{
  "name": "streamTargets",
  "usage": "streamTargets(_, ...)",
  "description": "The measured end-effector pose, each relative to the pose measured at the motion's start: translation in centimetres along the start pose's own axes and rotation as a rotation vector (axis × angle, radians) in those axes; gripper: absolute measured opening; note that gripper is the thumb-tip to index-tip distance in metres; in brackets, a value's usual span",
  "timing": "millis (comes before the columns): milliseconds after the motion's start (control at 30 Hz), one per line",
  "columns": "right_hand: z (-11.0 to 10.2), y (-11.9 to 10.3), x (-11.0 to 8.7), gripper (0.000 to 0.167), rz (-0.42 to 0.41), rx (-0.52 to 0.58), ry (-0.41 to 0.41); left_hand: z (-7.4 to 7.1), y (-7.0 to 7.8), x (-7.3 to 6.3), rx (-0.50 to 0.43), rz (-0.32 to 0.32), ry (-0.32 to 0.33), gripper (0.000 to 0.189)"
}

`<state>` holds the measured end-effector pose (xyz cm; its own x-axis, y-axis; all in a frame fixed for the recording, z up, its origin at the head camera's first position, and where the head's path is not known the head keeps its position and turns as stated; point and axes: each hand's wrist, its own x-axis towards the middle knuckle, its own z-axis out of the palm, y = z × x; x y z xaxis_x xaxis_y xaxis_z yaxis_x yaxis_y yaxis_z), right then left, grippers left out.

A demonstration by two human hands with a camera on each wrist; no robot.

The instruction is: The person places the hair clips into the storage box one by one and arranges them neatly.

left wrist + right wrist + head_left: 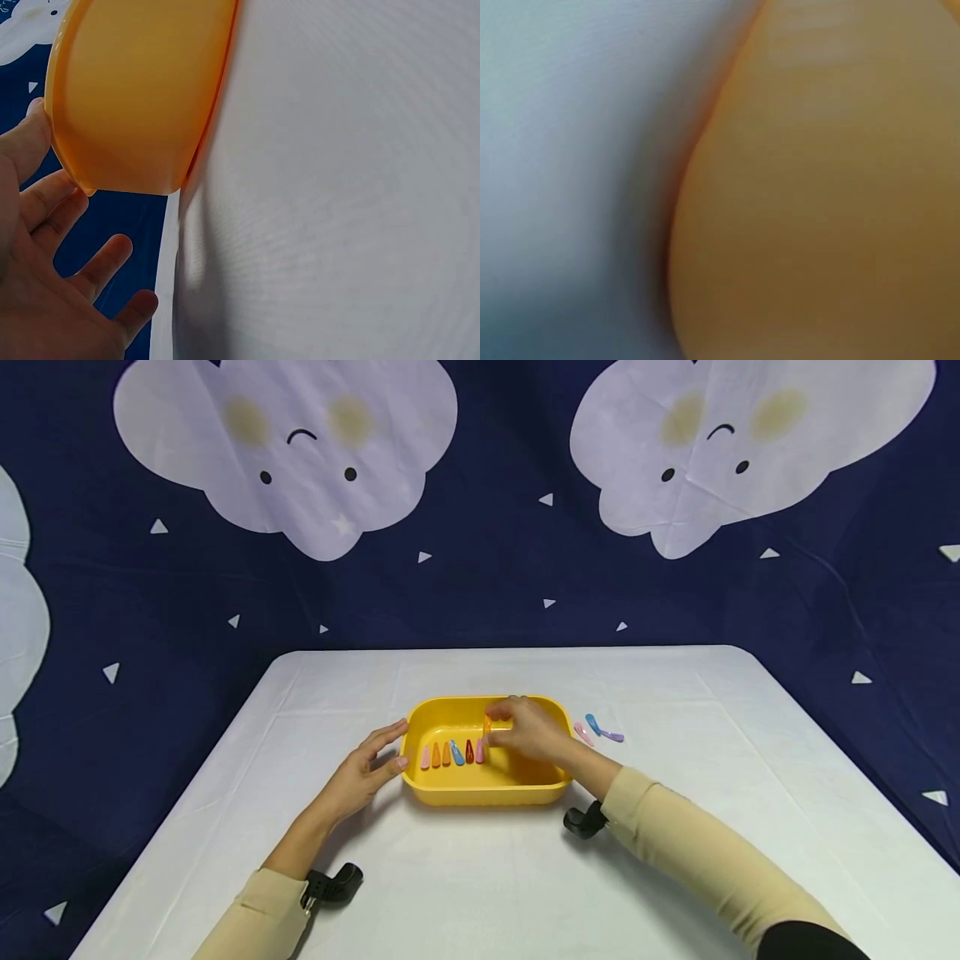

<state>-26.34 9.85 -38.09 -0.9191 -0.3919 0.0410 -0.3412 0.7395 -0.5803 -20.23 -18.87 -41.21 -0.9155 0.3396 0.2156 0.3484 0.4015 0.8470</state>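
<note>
The left hand [367,772], fingers spread, touches the tray [483,796] at its left; light pressure should steady it. Inside lies a clip row [457,753]. By its right end, the right hand [529,728] pinches an orange clip [487,727], best aligned without nudging neighbours. Loose clips [592,724] lie outside, right.

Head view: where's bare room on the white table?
The table is bare between the yellow tray and the picture's bottom edge, and behind the tray. Crowded: the tray's left side (left hand, clip row), its back right (right hand), and just right of it (three clips).
</note>
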Motion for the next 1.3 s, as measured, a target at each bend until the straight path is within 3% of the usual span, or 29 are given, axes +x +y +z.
streamTargets(900, 1.3, 0.4, 0.5, 0.041, 0.098, -0.049, -0.124, 0.1, 0.2, -0.1, 0.017, -0.019, -0.008, 0.054)
streamTargets(1300, 1.5, 0.6, 0.4, 0.040, 0.029, -0.140, -0.100, 0.1, 0.1, -0.1, 0.006, -0.002, -0.003, 0.053)
